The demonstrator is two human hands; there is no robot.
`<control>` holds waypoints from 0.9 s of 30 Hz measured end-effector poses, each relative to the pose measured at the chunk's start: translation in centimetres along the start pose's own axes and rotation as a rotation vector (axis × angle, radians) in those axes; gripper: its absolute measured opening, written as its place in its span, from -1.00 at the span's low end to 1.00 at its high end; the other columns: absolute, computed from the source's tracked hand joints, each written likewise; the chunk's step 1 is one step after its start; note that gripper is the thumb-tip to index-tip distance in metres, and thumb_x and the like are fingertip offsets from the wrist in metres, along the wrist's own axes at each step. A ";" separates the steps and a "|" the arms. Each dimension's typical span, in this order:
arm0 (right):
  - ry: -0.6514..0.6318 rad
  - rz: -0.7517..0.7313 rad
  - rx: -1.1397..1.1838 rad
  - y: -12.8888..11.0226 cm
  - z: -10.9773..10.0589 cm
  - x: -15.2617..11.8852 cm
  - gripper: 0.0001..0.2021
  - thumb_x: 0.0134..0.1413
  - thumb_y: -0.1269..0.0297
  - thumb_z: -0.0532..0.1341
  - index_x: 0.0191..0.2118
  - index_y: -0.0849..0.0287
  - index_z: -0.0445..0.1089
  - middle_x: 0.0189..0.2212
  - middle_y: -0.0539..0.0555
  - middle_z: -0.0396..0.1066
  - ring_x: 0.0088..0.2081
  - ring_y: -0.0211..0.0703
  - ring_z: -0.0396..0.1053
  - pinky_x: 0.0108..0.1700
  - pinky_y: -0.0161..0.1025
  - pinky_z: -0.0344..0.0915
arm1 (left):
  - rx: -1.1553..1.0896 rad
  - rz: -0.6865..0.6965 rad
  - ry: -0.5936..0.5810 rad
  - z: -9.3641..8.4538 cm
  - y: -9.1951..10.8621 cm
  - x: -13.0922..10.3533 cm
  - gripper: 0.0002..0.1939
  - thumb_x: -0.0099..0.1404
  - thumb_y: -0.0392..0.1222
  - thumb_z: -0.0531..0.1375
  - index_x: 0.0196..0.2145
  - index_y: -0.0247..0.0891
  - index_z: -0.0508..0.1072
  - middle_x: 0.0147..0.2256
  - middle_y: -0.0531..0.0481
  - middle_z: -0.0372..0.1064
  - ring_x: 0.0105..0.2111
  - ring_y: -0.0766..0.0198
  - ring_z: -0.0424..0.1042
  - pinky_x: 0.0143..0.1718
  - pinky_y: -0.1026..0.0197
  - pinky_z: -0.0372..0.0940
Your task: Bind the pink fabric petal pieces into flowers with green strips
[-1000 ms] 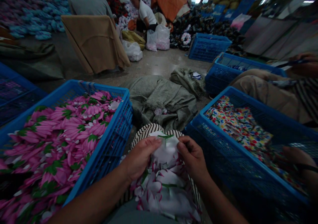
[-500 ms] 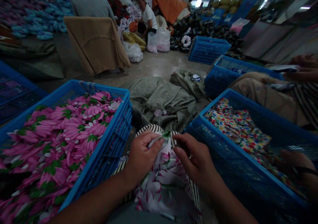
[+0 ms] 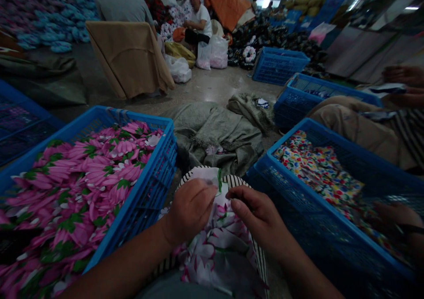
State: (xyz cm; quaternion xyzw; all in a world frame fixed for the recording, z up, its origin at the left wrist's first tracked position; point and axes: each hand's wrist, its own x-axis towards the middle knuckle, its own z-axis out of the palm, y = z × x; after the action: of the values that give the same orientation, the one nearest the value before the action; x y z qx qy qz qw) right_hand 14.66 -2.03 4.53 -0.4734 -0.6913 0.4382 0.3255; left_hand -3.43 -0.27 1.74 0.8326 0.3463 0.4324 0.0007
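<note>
White fabric printed with pink petals (image 3: 212,250) lies over a black-and-white striped cloth (image 3: 236,182) on my lap. My left hand (image 3: 194,206) is closed in a pinch on the upper left part of this fabric, beside its green edge (image 3: 219,180). To the right, my right hand (image 3: 256,213) has its thumb and forefinger curled close together near the fabric's top; whether anything thin is between those fingertips cannot be made out.
Pink and green fabric pieces (image 3: 99,175) fill a blue crate (image 3: 132,115) at left. Another crate (image 3: 276,175) at right holds colorful dotted pieces (image 3: 318,166), with a co-worker's hand (image 3: 397,215) in it. Grey-green sacking (image 3: 218,129) lies ahead.
My left hand has turned over, knuckles up, and its fingers have closed. The fabric's top now lies flatter, with the green edge running lengthwise. My right hand has shifted slightly down.
</note>
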 end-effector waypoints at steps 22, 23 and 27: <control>-0.030 0.009 -0.014 0.9 -0.2 0.4 -0.77 0.14 0.21 0.03 -0.42 0.19 0.33 -0.53 -0.02 0.27 -0.46 -0.24 0.23 -0.43 -0.34 0.11 | 0.028 0.158 -0.140 -0.2 -0.4 0.1 -0.87 0.21 -0.37 0.02 -0.31 -0.31 0.33 -0.56 0.00 0.25 -0.52 0.30 0.23 -0.50 0.26 0.18; -0.041 0.024 0.004 0.9 -0.2 0.5 -0.77 0.14 0.21 0.03 -0.42 0.20 0.33 -0.53 -0.02 0.26 -0.45 -0.24 0.22 -0.43 -0.35 0.11 | 0.024 0.162 -0.135 -0.2 -0.4 0.1 -0.87 0.21 -0.37 0.02 -0.30 -0.32 0.33 -0.56 0.00 0.25 -0.51 0.29 0.24 -0.49 0.25 0.19; -0.102 0.068 0.092 0.9 -0.1 0.5 -0.76 0.12 0.20 0.04 -0.42 0.22 0.34 -0.55 -0.03 0.21 -0.46 -0.26 0.18 -0.44 -0.36 0.10 | 0.007 0.167 -0.126 -0.2 -0.4 0.1 -0.87 0.18 -0.41 0.04 -0.31 -0.36 0.34 -0.56 -0.02 0.25 -0.51 0.28 0.23 -0.50 0.25 0.19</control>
State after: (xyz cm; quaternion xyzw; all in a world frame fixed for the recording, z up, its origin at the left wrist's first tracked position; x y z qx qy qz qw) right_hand 14.94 -1.34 3.75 -0.4582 -0.6696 0.5039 0.2961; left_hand -3.72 0.03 1.80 0.8842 0.2763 0.3764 -0.0164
